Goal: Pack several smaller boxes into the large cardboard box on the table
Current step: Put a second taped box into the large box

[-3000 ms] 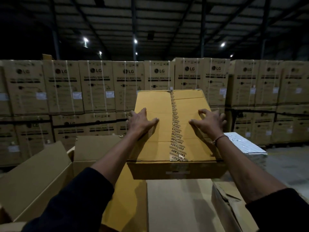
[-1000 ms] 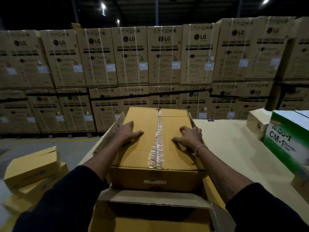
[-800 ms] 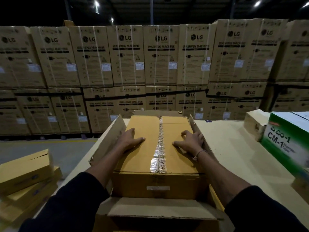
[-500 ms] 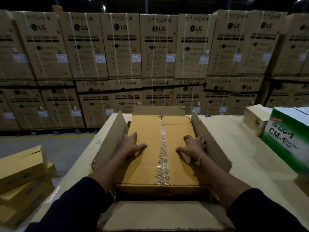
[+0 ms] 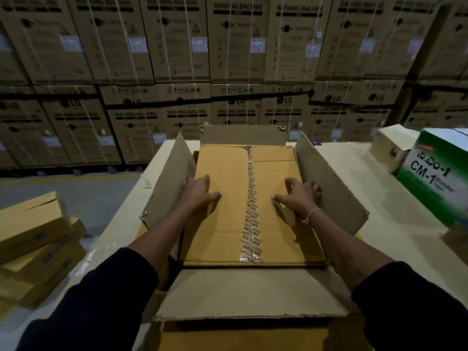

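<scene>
- While both palms lay on its lid, the left hand rested flat with fingers straight and thumb spread, and the right hand pressed down on arched, spread fingertips, a thin cord bracelet at the wrist; neither hand gripped anything.
- Beneath them sat one smaller box, a flat rectangular carton of smooth yellow-brown cardboard, lying inside the large cardboard box with its top just below the rim.
- Its long axis ran straight away from the person, marked by a single strip of glossy printed tape down the centre seam from near edge to far edge.
- The large box was duller, rougher grey-brown corrugated board with ragged flap edges; four flaps stood open, one toward the person, one at the far end, one on each side.
- It stood on a pale, smooth table, whose left edge showed a shiny film.
- Two cartons sat on the table to the right: a green-and-white printed box and, just behind it, a plain tan one.
- Left of the table, at least three yellow flat boxes lay stacked unevenly.
- Behind, two tiers of strapped brown washing-machine cartons filled the background.
</scene>
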Tool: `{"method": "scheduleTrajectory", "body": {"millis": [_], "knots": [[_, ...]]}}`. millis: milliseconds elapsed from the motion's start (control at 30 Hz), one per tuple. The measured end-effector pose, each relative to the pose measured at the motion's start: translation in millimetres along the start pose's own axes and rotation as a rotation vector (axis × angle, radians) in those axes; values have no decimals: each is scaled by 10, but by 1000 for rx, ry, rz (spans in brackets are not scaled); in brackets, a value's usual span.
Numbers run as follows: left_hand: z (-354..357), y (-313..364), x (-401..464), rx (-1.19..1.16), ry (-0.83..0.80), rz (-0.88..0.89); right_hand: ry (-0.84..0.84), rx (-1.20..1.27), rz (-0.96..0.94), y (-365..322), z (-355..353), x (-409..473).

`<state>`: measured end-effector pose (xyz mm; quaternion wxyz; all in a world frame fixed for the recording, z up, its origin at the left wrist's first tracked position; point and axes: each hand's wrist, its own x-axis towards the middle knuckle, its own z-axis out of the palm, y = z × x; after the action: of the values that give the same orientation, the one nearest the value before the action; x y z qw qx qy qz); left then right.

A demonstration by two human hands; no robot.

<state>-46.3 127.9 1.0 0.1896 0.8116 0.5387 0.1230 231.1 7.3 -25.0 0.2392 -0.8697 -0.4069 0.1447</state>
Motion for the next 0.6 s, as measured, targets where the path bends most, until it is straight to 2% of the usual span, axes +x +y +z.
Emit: {"method": "scheduleTrajectory", "body": {"millis": [133,333,600], "knots": [[-10,9,99,7,-4,-1,-12,-55,20,18,29,83],[381,-157,158,104,-85,-21,-79,-195,33,56,207,-66],[816,-243,150,175,-121,-67,-147,-224,-12,231,380,-133]]}}
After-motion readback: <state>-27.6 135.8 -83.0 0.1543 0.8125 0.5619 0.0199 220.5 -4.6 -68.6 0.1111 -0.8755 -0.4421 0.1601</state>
